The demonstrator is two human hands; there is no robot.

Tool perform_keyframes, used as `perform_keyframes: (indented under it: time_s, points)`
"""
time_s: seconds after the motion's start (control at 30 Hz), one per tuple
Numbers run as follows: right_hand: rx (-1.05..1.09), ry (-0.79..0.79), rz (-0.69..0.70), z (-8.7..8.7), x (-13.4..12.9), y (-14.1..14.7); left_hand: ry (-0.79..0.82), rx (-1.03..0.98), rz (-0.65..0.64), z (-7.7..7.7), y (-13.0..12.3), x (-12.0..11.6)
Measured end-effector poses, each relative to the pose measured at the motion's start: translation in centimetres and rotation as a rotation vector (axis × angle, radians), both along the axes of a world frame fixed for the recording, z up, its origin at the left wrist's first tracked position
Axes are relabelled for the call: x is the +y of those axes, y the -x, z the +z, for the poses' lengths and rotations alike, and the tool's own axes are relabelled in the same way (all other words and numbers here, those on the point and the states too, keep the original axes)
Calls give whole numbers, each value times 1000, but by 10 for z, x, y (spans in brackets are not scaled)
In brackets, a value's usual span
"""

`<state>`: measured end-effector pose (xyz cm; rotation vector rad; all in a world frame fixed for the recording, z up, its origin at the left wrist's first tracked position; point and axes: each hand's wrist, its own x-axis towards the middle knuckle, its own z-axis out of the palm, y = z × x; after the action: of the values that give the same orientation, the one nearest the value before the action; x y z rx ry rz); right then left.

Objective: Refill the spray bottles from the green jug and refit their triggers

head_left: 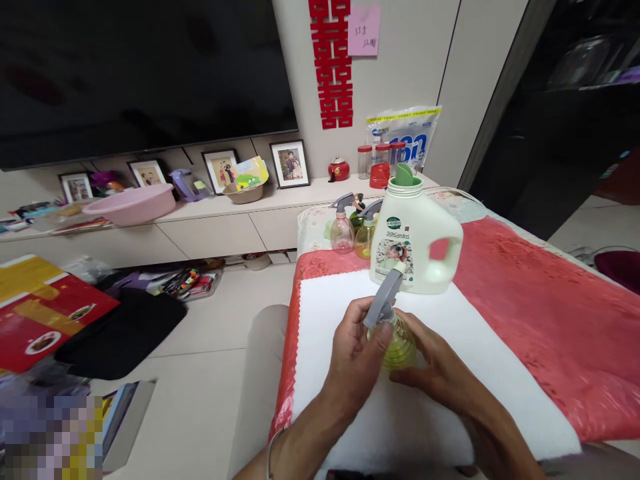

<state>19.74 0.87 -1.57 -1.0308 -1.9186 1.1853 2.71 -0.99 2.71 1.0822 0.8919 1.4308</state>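
Between my hands stands a small yellow-green spray bottle with a grey trigger head, over a white mat. My left hand is closed around the neck and trigger head. Wrapped round the bottle's right side is my right hand, thumb low on its body. Just beyond them a big pale green detergent jug sits upright, its mouth uncapped with a green spout showing. To the jug's left are a pink spray bottle and a yellowish spray bottle, partly hidden by the jug.
A red cloth covers the table under the mat. Behind, a long cabinet carries framed photos, a pink basin, red-lidded jars and a plastic packet. Bags and boxes lie on the floor at left.
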Motion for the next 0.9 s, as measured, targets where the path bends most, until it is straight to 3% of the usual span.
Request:
perform_keyframes:
  time_s: [0.17, 0.43, 0.6, 0.67, 0.77, 0.9]
  points:
    - [-27, -21, -18, -5, 0, -1, -42, 136, 216, -3, -6, 3]
    - [-54, -1, -8, -8, 4, -5, 102, -123, -41, 6, 3, 2]
    - [-17, 26, 7, -3, 4, -5, 65, -212, -82, -4, -4, 2]
    - [-10, 30, 7, -4, 4, -5, 72, -227, -41, -6, -7, 5]
    - [-3, 18, 1, -6, 5, -6, 100, -214, 24, -4, -9, 10]
    - [-5, 11, 20, -6, 7, -6, 71, -211, -26, 0, -4, 11]
